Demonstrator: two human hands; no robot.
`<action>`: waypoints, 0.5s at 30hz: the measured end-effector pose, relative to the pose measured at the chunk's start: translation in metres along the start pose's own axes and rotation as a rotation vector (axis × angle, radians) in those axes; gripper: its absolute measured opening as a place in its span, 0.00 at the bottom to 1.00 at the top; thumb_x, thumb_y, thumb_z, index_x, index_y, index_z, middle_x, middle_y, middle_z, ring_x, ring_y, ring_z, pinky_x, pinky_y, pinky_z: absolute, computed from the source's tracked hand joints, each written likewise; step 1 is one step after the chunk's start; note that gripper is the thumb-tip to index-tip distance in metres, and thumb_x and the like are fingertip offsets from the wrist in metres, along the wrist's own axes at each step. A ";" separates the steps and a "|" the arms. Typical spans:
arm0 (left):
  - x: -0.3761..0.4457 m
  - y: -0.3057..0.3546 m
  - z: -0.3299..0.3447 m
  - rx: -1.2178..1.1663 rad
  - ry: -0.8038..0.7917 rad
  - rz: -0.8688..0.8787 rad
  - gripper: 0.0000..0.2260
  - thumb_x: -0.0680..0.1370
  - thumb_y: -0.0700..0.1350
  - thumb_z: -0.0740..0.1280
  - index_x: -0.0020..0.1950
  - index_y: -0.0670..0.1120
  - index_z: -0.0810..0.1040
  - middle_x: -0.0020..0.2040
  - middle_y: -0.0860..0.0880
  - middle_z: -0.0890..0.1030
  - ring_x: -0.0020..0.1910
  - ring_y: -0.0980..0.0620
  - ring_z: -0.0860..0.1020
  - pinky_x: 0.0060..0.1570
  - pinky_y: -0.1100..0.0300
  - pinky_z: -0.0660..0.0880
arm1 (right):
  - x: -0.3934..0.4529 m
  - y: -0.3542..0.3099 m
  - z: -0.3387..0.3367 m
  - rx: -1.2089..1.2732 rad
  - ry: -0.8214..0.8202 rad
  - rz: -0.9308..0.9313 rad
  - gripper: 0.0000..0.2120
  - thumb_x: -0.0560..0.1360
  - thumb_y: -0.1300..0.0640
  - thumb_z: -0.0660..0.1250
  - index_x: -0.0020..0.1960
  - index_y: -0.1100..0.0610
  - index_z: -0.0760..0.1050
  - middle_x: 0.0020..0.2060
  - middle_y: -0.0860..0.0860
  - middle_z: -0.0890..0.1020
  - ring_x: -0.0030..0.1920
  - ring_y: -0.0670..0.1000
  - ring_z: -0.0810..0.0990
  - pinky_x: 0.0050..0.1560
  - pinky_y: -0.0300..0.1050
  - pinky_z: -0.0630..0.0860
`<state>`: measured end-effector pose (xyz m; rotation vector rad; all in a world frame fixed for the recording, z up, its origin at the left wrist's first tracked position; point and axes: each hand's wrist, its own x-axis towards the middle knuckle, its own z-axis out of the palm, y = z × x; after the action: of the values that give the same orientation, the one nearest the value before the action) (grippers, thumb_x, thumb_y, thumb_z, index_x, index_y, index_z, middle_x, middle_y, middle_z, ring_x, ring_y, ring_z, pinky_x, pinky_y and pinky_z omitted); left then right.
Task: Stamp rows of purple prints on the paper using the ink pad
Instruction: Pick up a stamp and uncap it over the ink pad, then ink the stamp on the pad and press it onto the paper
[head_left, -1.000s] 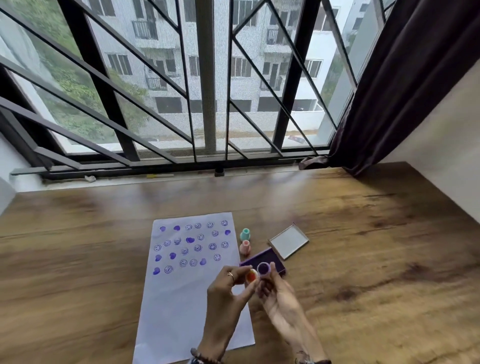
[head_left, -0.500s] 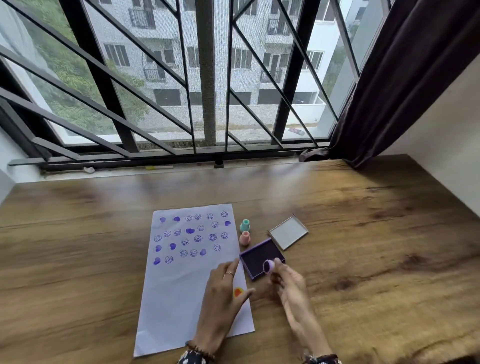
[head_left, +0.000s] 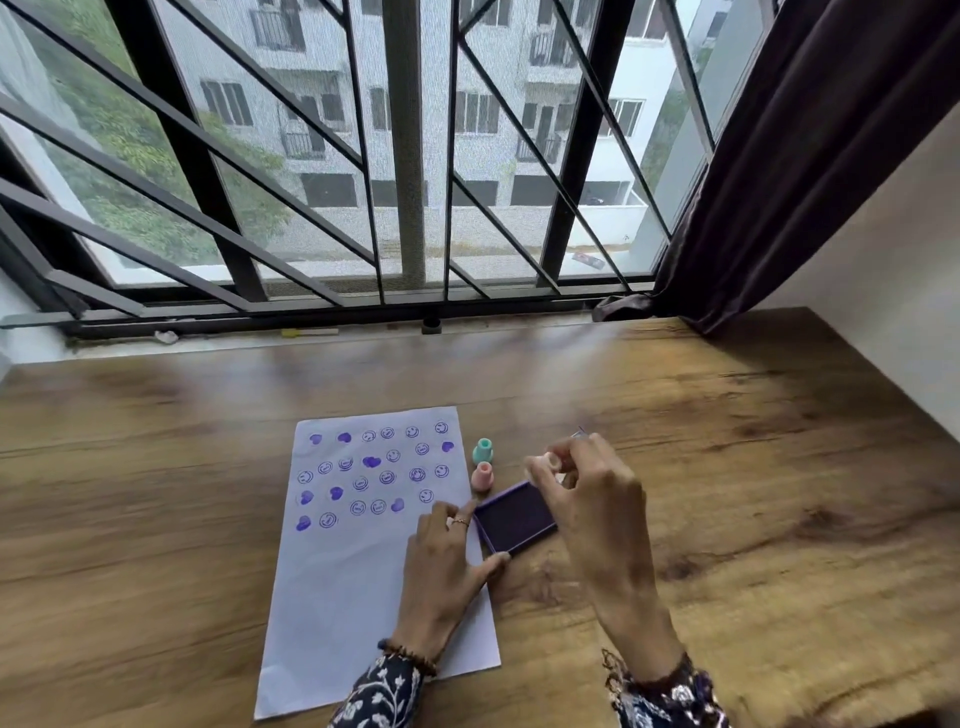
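Evidently the left hand (head_left: 441, 566) is there as an anchor: it lies flat on the lower right part of the white sheet of paper (head_left: 363, 571), fingers spread and gripping nothing, with the thumb and a fingertip touching the near and left edges of the square purple ink pad (head_left: 514, 519). That pins the paper to the brown wood-grain table (head_left: 753, 493) and keeps the pad from sliding when something is pressed into it.

Raised just above the far side of the pad, the right hand (head_left: 587, 493) pinches a small pale round stamp (head_left: 548, 461) between thumb and fingertips. The hand is smeared with motion, so I can't be sure which way the stamp's face points. Held over the open pad, it looks ready for inking rather than printing.

Purple prints (head_left: 371, 478) already fill the upper part of the sheet in five loose rows of smiley faces and solid hearts. The last row has only two marks at its left end, and the sheet below is bare, so the job seems roughly half done.

Two spare stamps stand upright just beyond the pad's far left corner, beside the paper's right edge: a small teal stamp (head_left: 483, 450) and, nearer, a small pink stamp (head_left: 483, 475). They are parked within easy reach of either hand, presumably for swapping designs.
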<state>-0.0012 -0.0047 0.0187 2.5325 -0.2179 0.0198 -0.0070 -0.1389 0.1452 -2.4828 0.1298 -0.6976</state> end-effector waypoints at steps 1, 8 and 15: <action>0.000 0.000 0.000 -0.001 0.006 0.002 0.31 0.68 0.59 0.70 0.68 0.51 0.66 0.53 0.47 0.73 0.51 0.47 0.72 0.48 0.55 0.71 | 0.002 -0.001 0.001 -0.010 0.046 -0.023 0.07 0.68 0.53 0.71 0.38 0.55 0.76 0.33 0.48 0.77 0.29 0.46 0.73 0.31 0.35 0.68; -0.002 0.000 0.003 0.019 0.002 -0.016 0.30 0.69 0.60 0.67 0.69 0.53 0.64 0.55 0.49 0.72 0.53 0.49 0.71 0.49 0.58 0.68 | -0.047 0.040 0.059 -0.138 -0.247 0.139 0.09 0.66 0.53 0.75 0.39 0.54 0.76 0.36 0.50 0.82 0.31 0.54 0.81 0.28 0.38 0.67; -0.001 0.001 0.001 0.041 -0.014 -0.004 0.30 0.70 0.61 0.66 0.69 0.53 0.62 0.57 0.49 0.71 0.56 0.50 0.69 0.51 0.60 0.67 | -0.049 0.046 0.065 -0.185 -0.219 0.097 0.11 0.64 0.52 0.77 0.38 0.52 0.75 0.34 0.48 0.81 0.26 0.48 0.79 0.23 0.35 0.69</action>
<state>-0.0024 -0.0059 0.0183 2.5743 -0.2200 0.0045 -0.0140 -0.1349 0.0523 -2.6896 0.2408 -0.3844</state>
